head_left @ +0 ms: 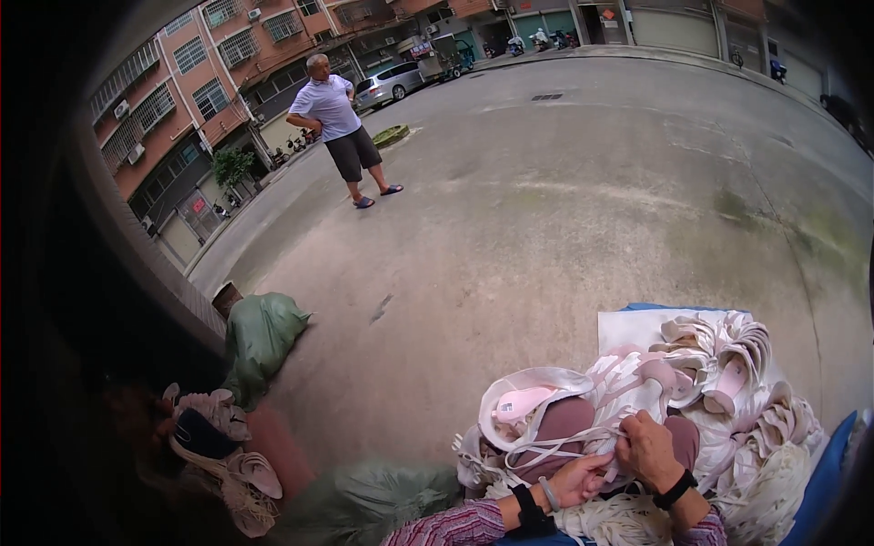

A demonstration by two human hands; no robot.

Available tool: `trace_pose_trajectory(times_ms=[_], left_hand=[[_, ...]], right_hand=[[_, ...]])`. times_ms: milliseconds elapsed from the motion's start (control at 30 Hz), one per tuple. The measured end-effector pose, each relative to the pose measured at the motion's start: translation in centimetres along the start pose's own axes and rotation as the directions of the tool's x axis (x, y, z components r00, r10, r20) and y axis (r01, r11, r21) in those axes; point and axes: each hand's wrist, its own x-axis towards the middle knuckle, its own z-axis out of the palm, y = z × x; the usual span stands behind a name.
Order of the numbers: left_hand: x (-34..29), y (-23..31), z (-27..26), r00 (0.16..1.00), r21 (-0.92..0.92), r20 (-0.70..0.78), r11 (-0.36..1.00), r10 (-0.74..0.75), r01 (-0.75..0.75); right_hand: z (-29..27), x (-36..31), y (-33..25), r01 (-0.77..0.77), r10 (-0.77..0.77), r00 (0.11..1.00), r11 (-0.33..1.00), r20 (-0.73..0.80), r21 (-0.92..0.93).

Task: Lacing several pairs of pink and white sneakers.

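A pink and white shoe upper (628, 378) lies in front of me, with white laces (555, 446) trailing across it. My right hand (648, 452) is closed, its fingertips pinching a white lace over the upper. Close beside it, my left hand (581, 482) has its thumb and fingers pressed together at the laces. Further left is another shoe upper (523, 405) with a pale pink insole, its opening facing up. Mauve cloth (557, 437) shows between the uppers, and the undersides of my fingers are hidden.
Stacked white uppers (715, 355) and bundled laces (774, 487) lie on the right, near blue sheeting (824, 491). Green sacks (264, 332) and more shoe uppers (214, 437) are at left. A person (332, 118) stands on the concrete (510, 246); a silver car (391, 85) is behind.
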Motion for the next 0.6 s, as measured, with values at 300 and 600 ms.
trace_pose_trajectory(times_ms=[300, 600], left_hand=[[0.7, -0.5, -1.7, 0.993, 0.021, 0.113, 0.999, -0.034, 0.032], [0.5, -0.6, -1.3, 0.998, -0.011, 0.03, 0.999, -0.049, 0.05]], right_hand=[[0.5, -1.9, -0.1, -0.008, 0.026, 0.99, 0.991, -0.14, 0.131], [-0.3, -2.6, -0.7, 0.029, -0.021, 0.996, 0.996, -0.086, 0.085]])
